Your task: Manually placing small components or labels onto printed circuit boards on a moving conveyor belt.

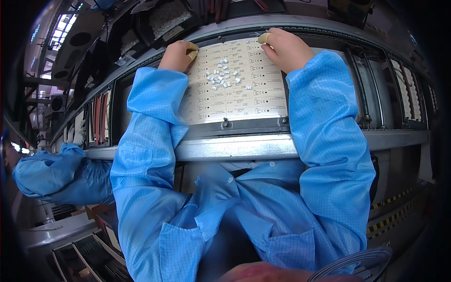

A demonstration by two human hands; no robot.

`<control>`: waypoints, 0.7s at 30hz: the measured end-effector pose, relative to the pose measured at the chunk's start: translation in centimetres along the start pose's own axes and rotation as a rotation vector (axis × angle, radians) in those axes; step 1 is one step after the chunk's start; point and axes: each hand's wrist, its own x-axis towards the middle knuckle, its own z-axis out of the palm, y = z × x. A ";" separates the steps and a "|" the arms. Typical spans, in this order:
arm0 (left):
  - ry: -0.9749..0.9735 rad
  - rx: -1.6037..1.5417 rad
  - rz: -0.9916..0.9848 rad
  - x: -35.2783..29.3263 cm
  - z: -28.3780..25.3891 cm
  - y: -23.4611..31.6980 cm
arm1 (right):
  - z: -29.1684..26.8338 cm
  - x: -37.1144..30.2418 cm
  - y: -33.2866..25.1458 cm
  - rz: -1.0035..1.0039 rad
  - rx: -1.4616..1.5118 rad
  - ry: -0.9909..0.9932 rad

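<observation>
A cream-coloured printed circuit board panel (256, 101) with rows of repeated dark markings lies in a dark frame before me. Small white plastic connectors (223, 80) sit in a loose heap on its middle, a few of them scattered apart. My left hand (177, 55) is at the panel's far left edge, its thumb and forefinger bent and slightly apart in yellow finger cots. Over the far right part, my right hand (286, 48) has a forefinger in a yellow cot reaching inward, with the thumb apart below it. I see nothing held in either hand.
A metal rail (235, 148) runs along the near side of the frame. Behind the line, a dark bin (169, 23) holds many pale small parts. A co-worker's blue sleeve (61, 174) is at the left. More boards (408, 89) stand farther right on the line.
</observation>
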 end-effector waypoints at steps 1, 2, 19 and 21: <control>-0.002 0.001 0.000 0.1 0.1 0.0 | 0.0 0.0 0.0 0.001 0.002 0.000; -0.009 0.029 0.035 0.2 0.1 0.0 | -0.1 0.0 0.1 0.001 0.003 0.000; 0.309 0.199 0.357 -1.0 2.0 -1.9 | -0.3 -0.1 0.7 -0.165 0.137 0.098; 0.394 0.146 0.257 -3.7 -1.0 -3.5 | -0.9 -0.2 -0.2 -0.116 0.155 0.054</control>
